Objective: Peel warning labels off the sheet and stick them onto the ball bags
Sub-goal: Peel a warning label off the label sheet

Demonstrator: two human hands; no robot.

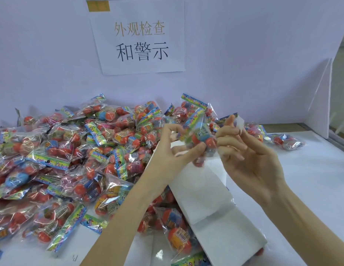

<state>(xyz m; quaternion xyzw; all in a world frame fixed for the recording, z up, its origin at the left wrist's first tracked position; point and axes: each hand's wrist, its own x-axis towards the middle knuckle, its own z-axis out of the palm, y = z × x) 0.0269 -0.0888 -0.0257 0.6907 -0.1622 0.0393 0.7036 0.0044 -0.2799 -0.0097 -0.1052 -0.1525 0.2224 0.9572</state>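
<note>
Head view. The left hand (173, 148) is gripping a clear plastic ball bag with a rainbow-striped header card and red and blue balls inside (201, 134); its thumb and curled fingers are closing round the bag's lower left part. The bag is being held above the white table (311, 179), at the centre of the frame. Its long axis is running from about 7 o'clock, at the balls, to about 1 o'clock, at the header card.

The right hand (242, 148) is sitting just beside the bag, on its 3 o'clock side. Its forefinger and thumb are pinching a small pale translucent warning label (239, 122) at the hand's 12 o'clock tip, and the remaining fingers are curling loosely inward, the fingertips touching or nearly touching the bag's film. The label is lying at about 2 o'clock from the bag's middle, close to the header card but apart from it.

Judgement: the coming move is turning on this gap. The right hand is the nearer one to the label site, and it is likely needing to travel toward 9 o'clock to press the label onto the film.

A white glossy label sheet (215, 208) is lying on the table at 6 o'clock from the hands. A large pile of unlabelled ball bags (71, 160) is occupying the 9 o'clock side.
</note>
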